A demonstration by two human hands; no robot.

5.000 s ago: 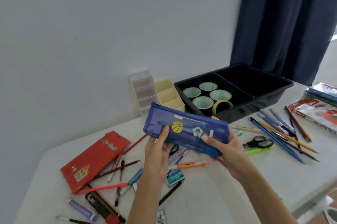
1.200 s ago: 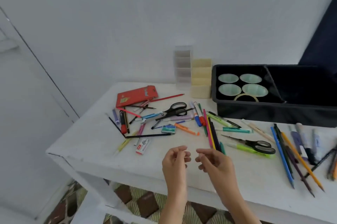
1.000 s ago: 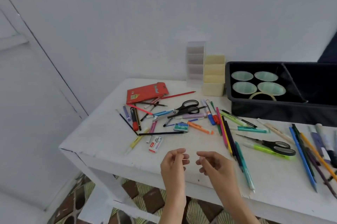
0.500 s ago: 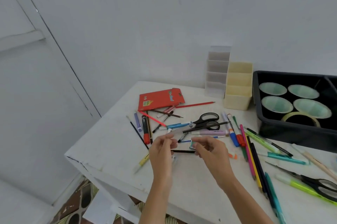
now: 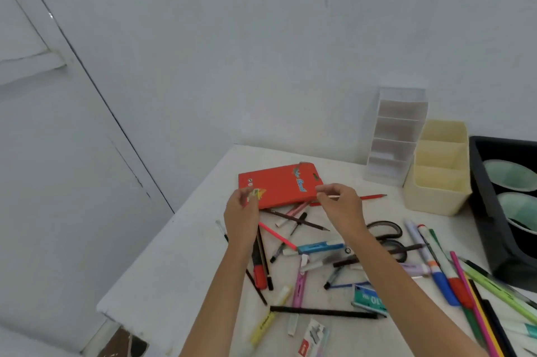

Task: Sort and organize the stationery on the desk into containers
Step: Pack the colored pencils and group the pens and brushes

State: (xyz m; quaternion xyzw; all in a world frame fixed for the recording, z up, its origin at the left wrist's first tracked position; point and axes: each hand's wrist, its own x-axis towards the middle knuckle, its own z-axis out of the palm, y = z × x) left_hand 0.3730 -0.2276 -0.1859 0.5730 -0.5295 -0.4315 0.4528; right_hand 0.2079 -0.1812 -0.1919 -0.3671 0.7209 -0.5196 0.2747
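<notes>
1. Loose pens, pencils and markers (image 5: 315, 249) lie scattered over the white desk (image 5: 180, 263), from its near edge inward.
2. Beyond them, the left hand (image 5: 241, 214) curls its fingers round the near-left corner of a flat red cardboard box (image 5: 279, 186). The right hand (image 5: 341, 207) pinches the near-right corner.
3. The box sits toward the desk's far-left corner.
4. At the far edge stand a white tiered plastic organiser (image 5: 392, 138) and a cream plastic organiser (image 5: 438, 176), touching.

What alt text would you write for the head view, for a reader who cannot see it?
The left hand and right hand pinch the near corners of a flat red box on a white desk. Loose pens and scissors lie around them; a clear organizer, cream organizer and black tray stand at the right.
</notes>
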